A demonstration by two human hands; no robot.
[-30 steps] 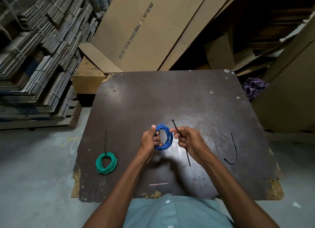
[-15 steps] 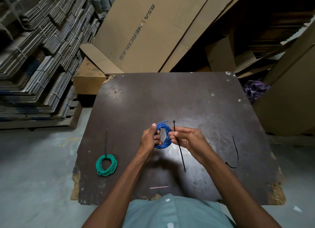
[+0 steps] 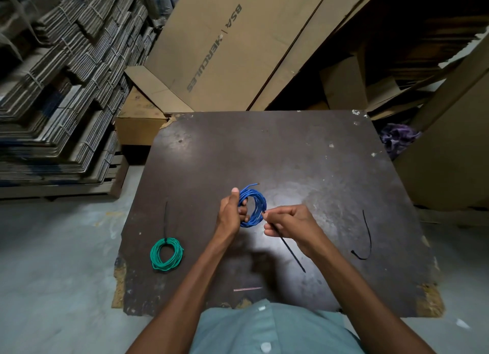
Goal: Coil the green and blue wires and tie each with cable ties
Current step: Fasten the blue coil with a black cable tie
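A coil of blue wire [image 3: 254,204] is held upright above the dark table [image 3: 304,152] by my left hand [image 3: 230,214], thumb on top of the loops. My right hand [image 3: 289,222] pinches a black cable tie [image 3: 291,253] whose tip touches the coil's right side; its tail slants down toward me. A green wire coil [image 3: 166,253] lies flat at the table's left, with a black cable tie [image 3: 165,220] fastened on it and sticking away from me. A loose black cable tie [image 3: 365,237] lies curved at the right.
A thin pinkish wire scrap [image 3: 247,289] lies near the table's front edge. Stacked flattened cardboard [image 3: 60,84] fills the left; large cardboard boxes [image 3: 232,47] lean behind the table. A purple cloth [image 3: 397,139] sits beyond the right edge.
My right hand swung the cable tie from pointing up beside the coil to slanting down, and brought its tip against the coil's right side. The left hand kept the coil steady.
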